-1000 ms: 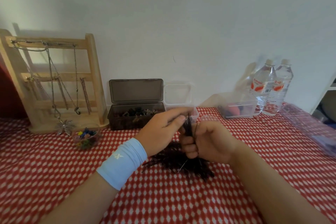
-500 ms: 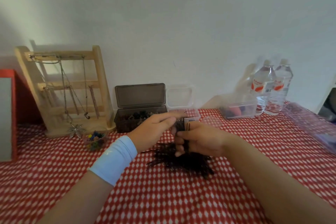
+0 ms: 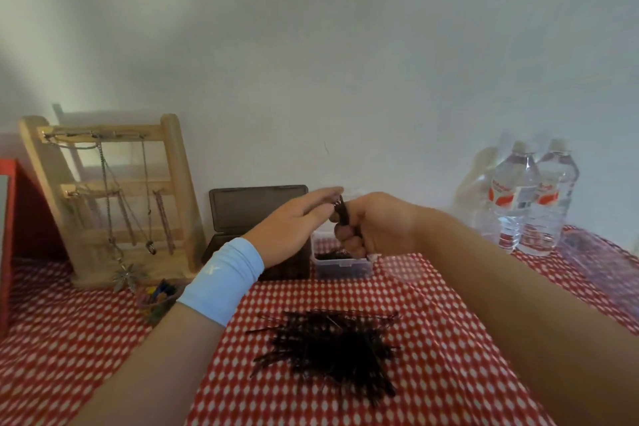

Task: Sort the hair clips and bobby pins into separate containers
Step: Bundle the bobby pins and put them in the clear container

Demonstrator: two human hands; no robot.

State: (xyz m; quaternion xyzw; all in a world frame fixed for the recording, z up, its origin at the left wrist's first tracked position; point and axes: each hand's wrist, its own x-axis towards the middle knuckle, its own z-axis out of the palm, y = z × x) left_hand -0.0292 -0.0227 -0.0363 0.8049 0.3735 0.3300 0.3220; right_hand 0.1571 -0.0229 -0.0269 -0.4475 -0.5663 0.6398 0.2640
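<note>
Left hand [image 3: 294,221] flat, fingers straight, touching the tips of 1 upright bundle of bobby pins [image 3: 342,214], likely squaring them up; right hand [image 3: 373,225] curled tight round that bundle, just above the clear tub [image 3: 342,268], ready for the drop; pins look thin, dark, stiff; a big loose pile [image 3: 332,346] waits on the checked counter [image 3: 449,339].

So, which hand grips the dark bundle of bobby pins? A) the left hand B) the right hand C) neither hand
B: the right hand curls its fingers round the bundle of bobby pins, while the left hand only reaches to its top with straight fingers.
</note>
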